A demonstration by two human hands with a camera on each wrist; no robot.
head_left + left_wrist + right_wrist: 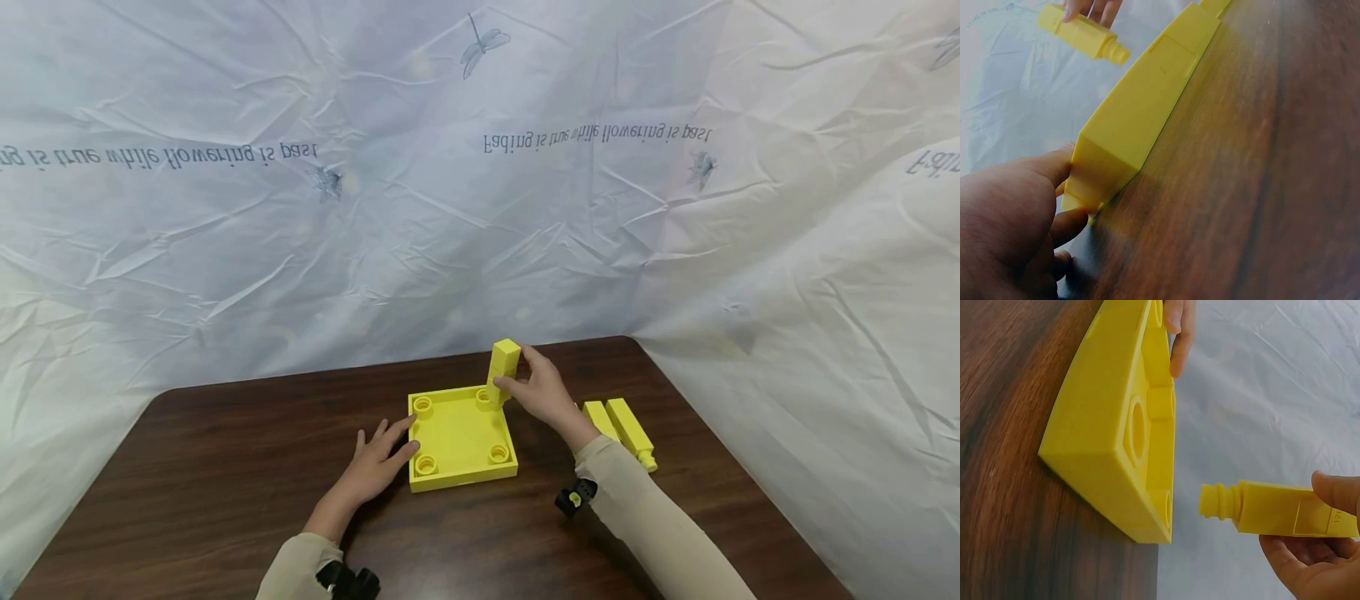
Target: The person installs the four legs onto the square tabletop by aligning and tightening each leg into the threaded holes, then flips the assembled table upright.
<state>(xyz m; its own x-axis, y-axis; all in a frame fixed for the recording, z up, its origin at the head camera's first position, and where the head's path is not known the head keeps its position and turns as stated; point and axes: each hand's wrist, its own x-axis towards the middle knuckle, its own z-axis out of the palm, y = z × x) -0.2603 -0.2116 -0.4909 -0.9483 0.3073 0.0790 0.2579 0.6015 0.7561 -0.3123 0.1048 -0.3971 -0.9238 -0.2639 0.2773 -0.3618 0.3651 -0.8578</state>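
My right hand [545, 393] grips a yellow plastic leg [1285, 509], a square post with a ridged round end. It stands near upright in the head view, over the back right corner of a yellow square tray-like top [457, 429]. In the right wrist view the ridged end is apart from the top. Round sockets sit in the corners of the top, among them the front left socket [425, 465]. With fingers spread, my left hand [375, 467] rests at the left rim, thumb and index fingertip touching it.
Two more yellow legs, a near one [602, 419] and an outer one [632, 432], lie on the brown wooden table [247, 467] beyond my right forearm. A wrinkled pale sheet [450, 208] with printed words hangs behind the table and along its right side.
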